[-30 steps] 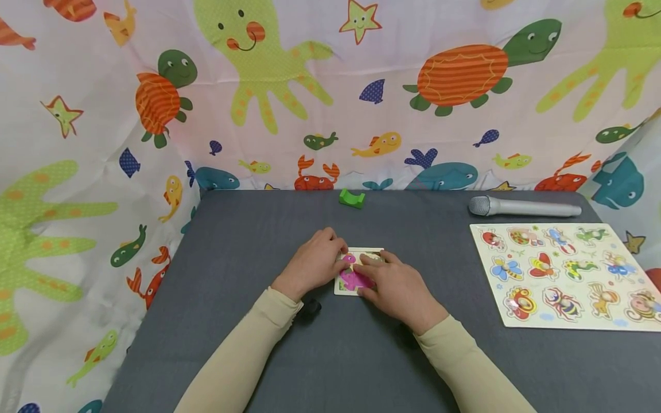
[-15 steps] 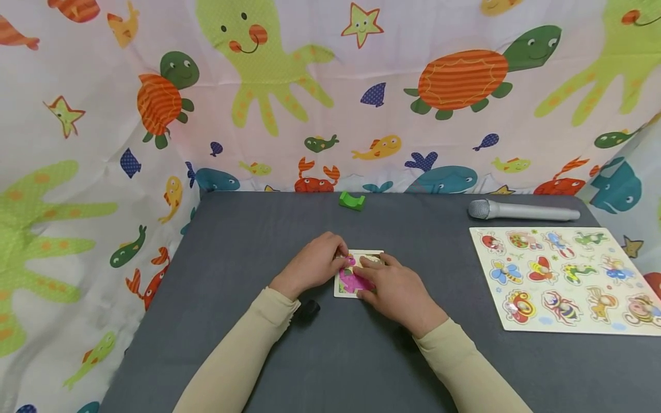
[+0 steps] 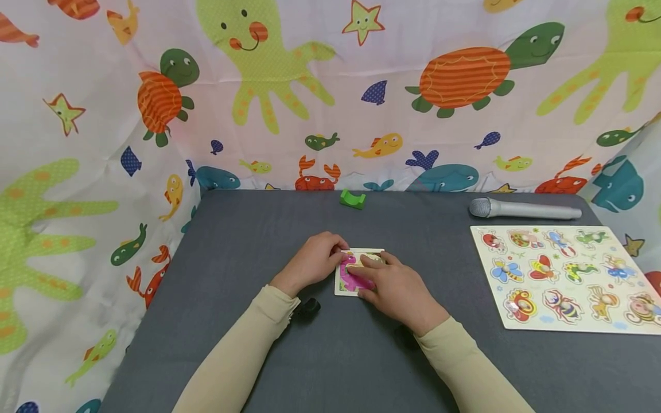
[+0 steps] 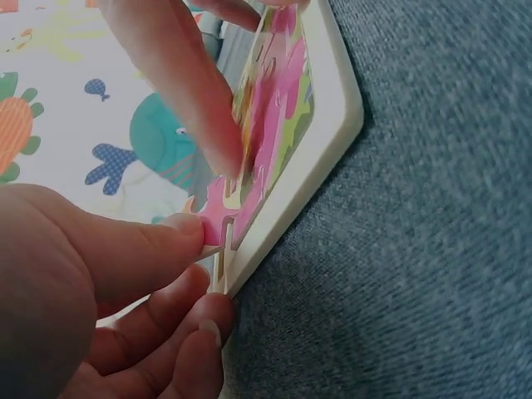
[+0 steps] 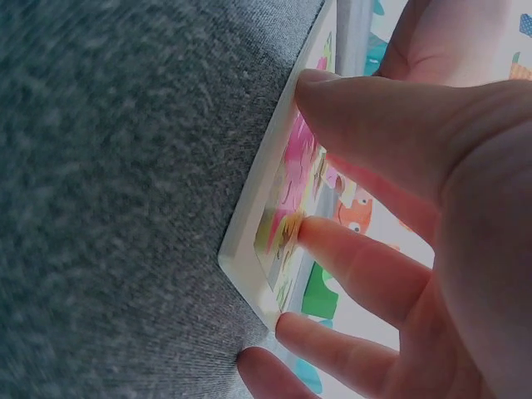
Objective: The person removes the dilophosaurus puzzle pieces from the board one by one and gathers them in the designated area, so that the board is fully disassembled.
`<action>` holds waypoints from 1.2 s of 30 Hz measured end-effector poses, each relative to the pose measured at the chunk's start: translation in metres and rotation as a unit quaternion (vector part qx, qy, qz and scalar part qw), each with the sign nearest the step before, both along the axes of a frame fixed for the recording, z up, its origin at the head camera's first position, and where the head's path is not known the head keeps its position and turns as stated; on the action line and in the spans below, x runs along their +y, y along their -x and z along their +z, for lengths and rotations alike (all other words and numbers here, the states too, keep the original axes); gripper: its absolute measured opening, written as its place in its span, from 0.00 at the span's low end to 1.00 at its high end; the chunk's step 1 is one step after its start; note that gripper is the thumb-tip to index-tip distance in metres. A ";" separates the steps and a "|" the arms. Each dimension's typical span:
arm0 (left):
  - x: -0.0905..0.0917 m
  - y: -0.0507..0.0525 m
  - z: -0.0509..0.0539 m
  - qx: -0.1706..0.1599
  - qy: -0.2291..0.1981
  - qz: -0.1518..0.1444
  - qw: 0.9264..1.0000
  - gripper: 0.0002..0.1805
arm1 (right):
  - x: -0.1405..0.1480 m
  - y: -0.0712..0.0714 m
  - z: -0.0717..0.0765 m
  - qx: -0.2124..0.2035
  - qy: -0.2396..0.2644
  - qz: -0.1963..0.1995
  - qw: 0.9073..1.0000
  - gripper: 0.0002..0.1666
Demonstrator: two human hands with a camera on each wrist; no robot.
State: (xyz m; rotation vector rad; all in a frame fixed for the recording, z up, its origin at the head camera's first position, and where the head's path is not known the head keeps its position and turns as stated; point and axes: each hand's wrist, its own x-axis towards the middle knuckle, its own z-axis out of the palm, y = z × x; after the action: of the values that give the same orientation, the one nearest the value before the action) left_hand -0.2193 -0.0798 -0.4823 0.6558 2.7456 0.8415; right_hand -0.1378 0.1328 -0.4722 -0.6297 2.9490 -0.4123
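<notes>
a cloth printed with sea creatures hangs behind the grey surface and along its left side. near the right edge lies a shapes board, its places apparently all filled; beyond it, by the far right corner, is a microphone. at the middle of the surface, the right hand has its fingers fairly straight, touching a small framed puzzle, thumb at the rim. the left hand, fingers bent, pinches a pink piece at the puzzle's edge. a green block sits near the far edge. most of the picture looks filled in; the pinched piece seems not yet seated.
</notes>
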 end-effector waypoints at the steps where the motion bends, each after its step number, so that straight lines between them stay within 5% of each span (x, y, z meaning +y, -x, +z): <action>1: 0.000 0.000 0.000 0.001 -0.001 0.000 1.000 0.11 | 0.000 0.000 0.000 0.000 0.000 0.001 1.000 0.34; 16: -0.018 0.002 0.002 -0.036 -0.090 0.041 0.994 0.06 | -0.003 0.001 0.004 0.002 -0.007 0.011 1.000 0.33; 20: -0.047 0.006 0.003 -0.049 -0.098 0.066 0.992 0.07 | -0.003 0.000 0.004 -0.014 -0.016 -0.003 1.000 0.34; 29: -0.154 0.011 0.009 -0.090 -0.091 0.152 0.980 0.11 | -0.004 -0.001 0.002 -0.021 -0.014 -0.009 1.000 0.33; 36: -0.182 0.014 0.002 -0.106 -0.080 0.159 0.978 0.11 | -0.002 -0.001 0.002 -0.020 -0.012 -0.007 1.000 0.33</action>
State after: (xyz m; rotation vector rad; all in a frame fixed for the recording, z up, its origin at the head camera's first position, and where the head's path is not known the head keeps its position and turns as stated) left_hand -0.2331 -0.2621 -0.4808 0.1364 2.6411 1.1357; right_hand -0.1366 0.1310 -0.4701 -0.5914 2.9178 -0.3859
